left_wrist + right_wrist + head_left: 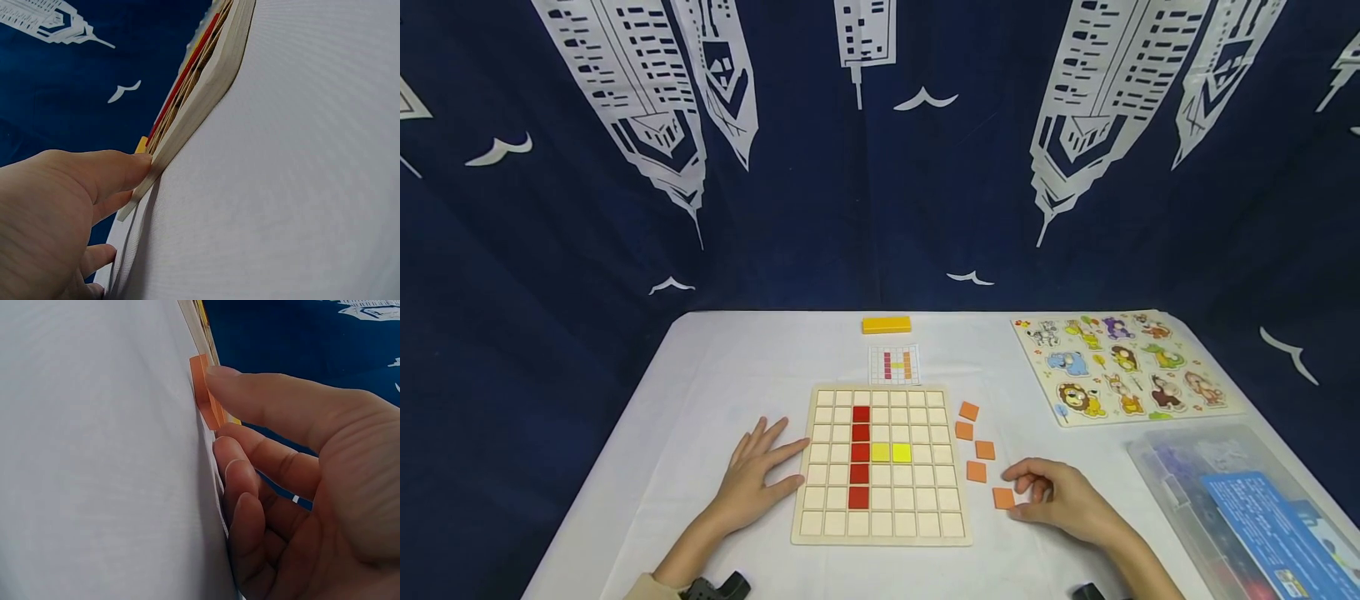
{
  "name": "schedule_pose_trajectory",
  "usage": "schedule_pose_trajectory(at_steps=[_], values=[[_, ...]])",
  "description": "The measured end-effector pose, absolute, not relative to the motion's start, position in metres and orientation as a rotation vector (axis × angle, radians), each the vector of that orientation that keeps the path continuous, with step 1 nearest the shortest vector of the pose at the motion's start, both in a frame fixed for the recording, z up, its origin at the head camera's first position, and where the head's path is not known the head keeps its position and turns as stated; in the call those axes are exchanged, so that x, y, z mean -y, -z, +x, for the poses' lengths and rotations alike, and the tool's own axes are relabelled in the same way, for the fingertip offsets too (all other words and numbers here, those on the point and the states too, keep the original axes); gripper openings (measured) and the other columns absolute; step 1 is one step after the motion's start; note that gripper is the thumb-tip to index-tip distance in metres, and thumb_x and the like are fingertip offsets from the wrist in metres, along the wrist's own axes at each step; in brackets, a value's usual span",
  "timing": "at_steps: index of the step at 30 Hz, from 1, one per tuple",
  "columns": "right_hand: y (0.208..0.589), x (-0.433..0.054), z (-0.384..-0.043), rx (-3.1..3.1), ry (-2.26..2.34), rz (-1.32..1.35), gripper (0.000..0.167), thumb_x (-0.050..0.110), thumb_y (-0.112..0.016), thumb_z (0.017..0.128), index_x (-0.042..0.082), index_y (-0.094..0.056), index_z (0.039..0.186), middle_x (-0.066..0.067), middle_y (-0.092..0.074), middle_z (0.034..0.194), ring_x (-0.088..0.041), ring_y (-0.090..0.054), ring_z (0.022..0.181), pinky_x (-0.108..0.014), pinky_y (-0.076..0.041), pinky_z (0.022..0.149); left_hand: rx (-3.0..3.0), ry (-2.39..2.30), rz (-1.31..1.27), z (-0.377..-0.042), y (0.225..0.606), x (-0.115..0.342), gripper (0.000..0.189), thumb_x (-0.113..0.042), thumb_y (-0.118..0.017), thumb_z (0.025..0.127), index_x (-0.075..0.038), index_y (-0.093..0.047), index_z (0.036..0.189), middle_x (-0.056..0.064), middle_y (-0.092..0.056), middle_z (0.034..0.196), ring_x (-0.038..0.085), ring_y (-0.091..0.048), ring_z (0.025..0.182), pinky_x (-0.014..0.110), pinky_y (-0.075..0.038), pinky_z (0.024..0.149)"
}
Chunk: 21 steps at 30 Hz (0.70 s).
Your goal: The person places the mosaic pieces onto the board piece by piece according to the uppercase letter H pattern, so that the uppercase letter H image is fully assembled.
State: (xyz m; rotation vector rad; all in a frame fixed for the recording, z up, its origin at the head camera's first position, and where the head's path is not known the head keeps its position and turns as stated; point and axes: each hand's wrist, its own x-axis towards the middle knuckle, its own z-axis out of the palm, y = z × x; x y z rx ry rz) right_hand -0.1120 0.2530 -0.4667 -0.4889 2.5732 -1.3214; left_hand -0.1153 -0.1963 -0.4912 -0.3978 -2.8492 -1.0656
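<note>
Head view: the left hand (741, 487) lies with fingers spread, thumb and index finger touching the left edge of the grid board (882, 541). The right hand (1067, 500) has its fingers bent at the nearest orange tile (1002, 498), which lies flat on the white tabletop (730, 358), right of the board. Thumb and index finger are at its edges; whether they pinch it, I cannot confirm. Four other orange tiles (985, 450) lie loose farther up that side.

Risks noted: the tile is thin, so a weak edge grip would probably let it skid or drop. A low leftward sweep could scatter the loose tiles — or knock the board. Uneven left-hand pressure could turn the board; a hard jolt might unseat its five red tiles (860, 452) and two yellow tiles (901, 452).
</note>
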Motion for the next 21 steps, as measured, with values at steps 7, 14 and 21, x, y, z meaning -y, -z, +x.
schedule_pose_trajectory(at_steps=[7, 14, 21], values=[[0.4691, -0.2515, -0.1117, -2.625, 1.301, -0.536, 0.038, 0.015, -0.086, 0.071, 0.007, -0.068, 0.103, 0.002, -0.058, 0.083, 0.000, -0.047, 0.063, -0.020, -0.045, 0.056, 2.848, 1.059, -0.394, -0.1155, 0.4918, 0.1963, 0.048, -0.029, -0.075, 0.084, -0.018, -0.065, 0.130, 0.020, -0.036, 0.155, 0.048, -0.012, 0.148, 0.065, -0.003, 0.115], [0.4700, -0.2494, -0.1097, -2.732, 1.224, -0.579, 0.031, 0.015, -0.087, 0.069, 0.016, -0.069, 0.095, 0.007, -0.057, 0.080, -0.001, -0.048, 0.062, -0.020, -0.043, 0.056, 2.855, 1.059, -0.391, -0.1160, 0.4921, 0.1962, 0.048, -0.029, -0.074, 0.084, -0.019, -0.065, 0.130, 0.019, -0.036, 0.155, 0.047, -0.011, 0.148, 0.065, -0.003, 0.115], [0.4684, -0.2484, -0.1097, -2.748, 1.206, -0.605, 0.026, 0.013, -0.085, 0.072, 0.017, -0.069, 0.092, 0.008, -0.057, 0.079, 0.000, -0.047, 0.062, -0.019, -0.042, 0.055, 2.842, 1.060, -0.396, -0.1150, 0.4923, 0.1967, 0.047, -0.030, -0.074, 0.084, -0.019, -0.065, 0.129, 0.020, -0.037, 0.154, 0.048, -0.012, 0.148, 0.066, -0.004, 0.115]])
